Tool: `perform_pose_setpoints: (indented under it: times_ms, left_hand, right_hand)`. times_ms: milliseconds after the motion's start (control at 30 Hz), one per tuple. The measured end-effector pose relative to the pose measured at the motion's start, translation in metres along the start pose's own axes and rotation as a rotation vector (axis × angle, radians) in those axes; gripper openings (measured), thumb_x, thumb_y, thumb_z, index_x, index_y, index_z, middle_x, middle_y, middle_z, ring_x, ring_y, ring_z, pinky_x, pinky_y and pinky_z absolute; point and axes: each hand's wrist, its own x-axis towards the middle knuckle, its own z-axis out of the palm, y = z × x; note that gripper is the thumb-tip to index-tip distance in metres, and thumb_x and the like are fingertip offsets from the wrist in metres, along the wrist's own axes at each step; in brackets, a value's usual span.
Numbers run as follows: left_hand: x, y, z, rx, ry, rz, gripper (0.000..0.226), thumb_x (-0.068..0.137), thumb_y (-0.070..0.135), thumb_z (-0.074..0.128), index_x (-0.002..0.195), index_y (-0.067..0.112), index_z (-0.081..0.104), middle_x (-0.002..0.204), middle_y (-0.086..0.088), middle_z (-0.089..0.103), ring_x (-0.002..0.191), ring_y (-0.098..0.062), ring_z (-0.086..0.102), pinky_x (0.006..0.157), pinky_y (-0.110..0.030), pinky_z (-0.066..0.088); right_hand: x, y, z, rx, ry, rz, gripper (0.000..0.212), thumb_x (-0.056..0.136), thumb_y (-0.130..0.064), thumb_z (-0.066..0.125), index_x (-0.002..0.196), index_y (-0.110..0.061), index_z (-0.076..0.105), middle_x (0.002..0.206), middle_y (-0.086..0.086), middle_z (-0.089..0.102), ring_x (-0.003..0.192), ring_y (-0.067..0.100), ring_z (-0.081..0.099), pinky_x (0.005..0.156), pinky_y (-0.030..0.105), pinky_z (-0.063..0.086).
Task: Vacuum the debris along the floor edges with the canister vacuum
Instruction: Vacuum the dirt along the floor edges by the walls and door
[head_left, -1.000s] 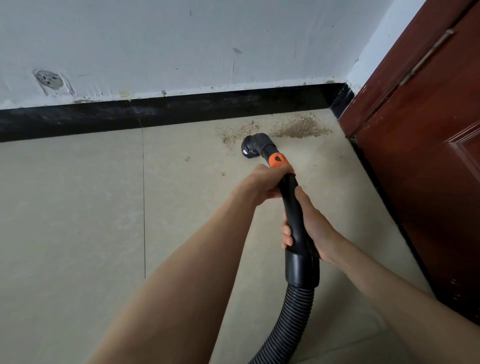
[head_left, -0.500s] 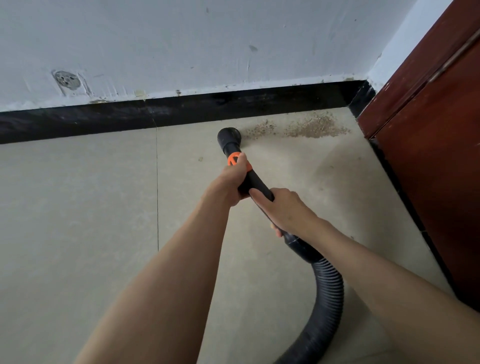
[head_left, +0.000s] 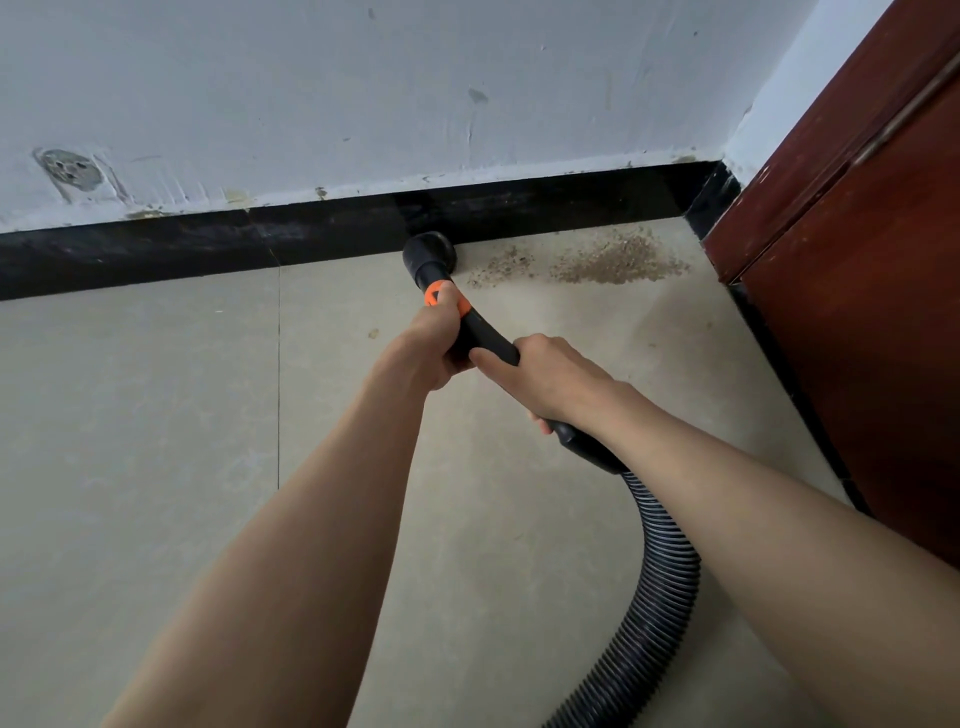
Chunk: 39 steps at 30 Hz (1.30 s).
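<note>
Nozzle (head_left: 430, 255) has moved left to the skirting (head_left: 208, 244); both hands, left hand (head_left: 434, 345) and right hand (head_left: 550, 376), grip the wand (head_left: 485, 340). Debris (head_left: 613, 260) apparently untouched.

The nozzle (head_left: 430, 255) looks like matt black plastic, with a smooth orange plastic collar (head_left: 440, 298) behind it. The handle (head_left: 485, 340) is smooth black plastic with a slight sheen, and the hose (head_left: 657, 587) is ribbed black plastic whose ridges catch pale highlights. The floor tiles (head_left: 156, 415) are smooth, beige and faintly mottled, with a low sheen. The debris (head_left: 613, 260) is a gritty, granular brown scatter. The skirting (head_left: 208, 241) is glossy black, scuffed and dusty. The wall (head_left: 363, 78) is matt white paint, chipped and patched. The door (head_left: 872, 260) is reddish-brown varnished wood, slightly glossy, with worn specks.
</note>
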Motion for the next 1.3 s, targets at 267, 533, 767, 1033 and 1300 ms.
perform_pose_setpoints:
  times_ms: [267, 533, 767, 1033, 1300]
  left_hand:
    - [0.013, -0.013, 0.031, 0.033, -0.036, 0.026, 0.032, 0.1, 0.037, 0.032, 0.099, 0.007, 0.045, 0.084, -0.007, 0.053, 0.075, -0.019, 0.055, 0.062, -0.029, 0.051]
    - [0.024, -0.021, 0.084, 0.104, -0.062, 0.052, 0.035, 0.099, 0.039, 0.032, 0.101, 0.007, 0.046, 0.088, -0.009, 0.054, 0.077, -0.02, 0.056, 0.064, -0.03, 0.052]
    - [0.032, -0.029, 0.119, 0.173, -0.084, 0.092, 0.033, 0.099, 0.036, 0.034, 0.091, 0.006, 0.047, 0.084, -0.007, 0.055, 0.075, -0.02, 0.056, 0.063, -0.029, 0.051]
    - [0.042, -0.031, 0.163, 0.246, -0.108, 0.141, 0.037, 0.1, 0.039, 0.035, 0.078, 0.011, 0.044, 0.083, -0.006, 0.054, 0.075, -0.019, 0.056, 0.072, -0.031, 0.052]
    - [0.055, -0.032, 0.201, 0.301, -0.16, 0.163, 0.04, 0.1, 0.043, 0.035, 0.08, 0.01, 0.045, 0.083, -0.006, 0.055, 0.075, -0.019, 0.057, 0.074, -0.031, 0.053]
  right_hand:
    - [-0.003, 0.03, -0.01, -0.112, 0.051, 0.024, 0.054, 0.094, -0.065, 0.034, 0.084, -0.014, 0.05, 0.065, 0.002, 0.057, 0.051, 0.023, 0.061, 0.051, 0.028, 0.043]
    - [-0.002, 0.078, -0.021, -0.053, 0.115, 0.067, 0.05, 0.093, -0.065, 0.036, 0.075, -0.019, 0.044, 0.072, 0.002, 0.056, 0.061, 0.022, 0.058, 0.056, 0.03, 0.043]
    - [0.001, 0.114, -0.024, -0.018, 0.17, 0.103, 0.054, 0.093, -0.065, 0.036, 0.089, -0.014, 0.051, 0.078, 0.003, 0.057, 0.068, 0.025, 0.059, 0.058, 0.033, 0.042]
    - [0.003, 0.149, -0.03, 0.098, 0.222, 0.153, 0.053, 0.093, -0.065, 0.037, 0.089, -0.015, 0.054, 0.074, 0.005, 0.06, 0.062, 0.024, 0.061, 0.056, 0.031, 0.044]
    - [0.006, 0.175, -0.039, 0.155, 0.288, 0.194, 0.054, 0.093, -0.065, 0.036, 0.093, -0.014, 0.055, 0.076, 0.004, 0.06, 0.064, 0.024, 0.063, 0.058, 0.031, 0.045]
